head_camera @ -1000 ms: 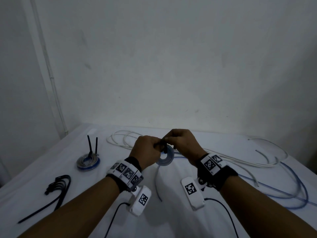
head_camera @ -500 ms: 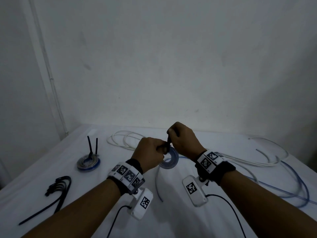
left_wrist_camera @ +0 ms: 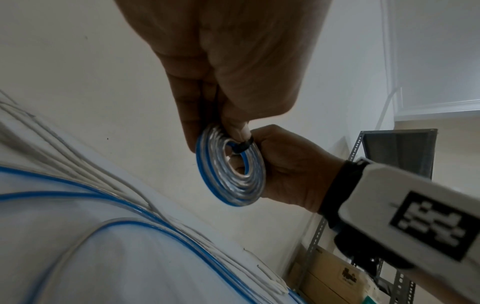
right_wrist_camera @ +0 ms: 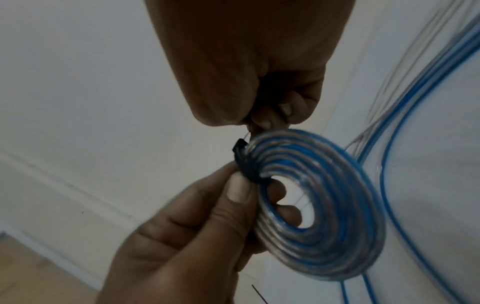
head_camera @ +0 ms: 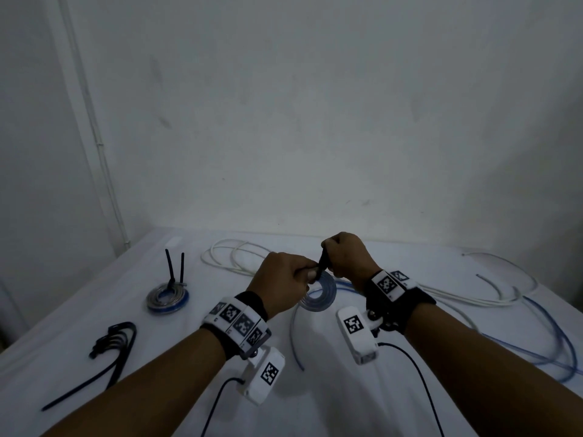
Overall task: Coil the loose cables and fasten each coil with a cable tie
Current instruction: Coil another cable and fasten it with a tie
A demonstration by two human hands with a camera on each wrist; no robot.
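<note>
Coil (right_wrist_camera: pixel 324 207): flat blue/clear spiral, black tie (right_wrist_camera: pixel 245 164) round one side.

1. A plain white wall (head_camera: pixel 315 121) filled the upper part of my head view, faintly smudged, and the light was dim.
2. A thin white conduit (head_camera: pixel 94 137) ran down the left corner.
3. The white-covered table (head_camera: pixel 94 310) spread across the bottom.
4. At the right of my left-wrist view stood a grey slotted metal shelf (left_wrist_camera: pixel 397 152), cardboard boxes (left_wrist_camera: pixel 327 275) below.

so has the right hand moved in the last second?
Yes. The right hand, gripping the tie, rose toward the wall, away from the white cable.
</note>
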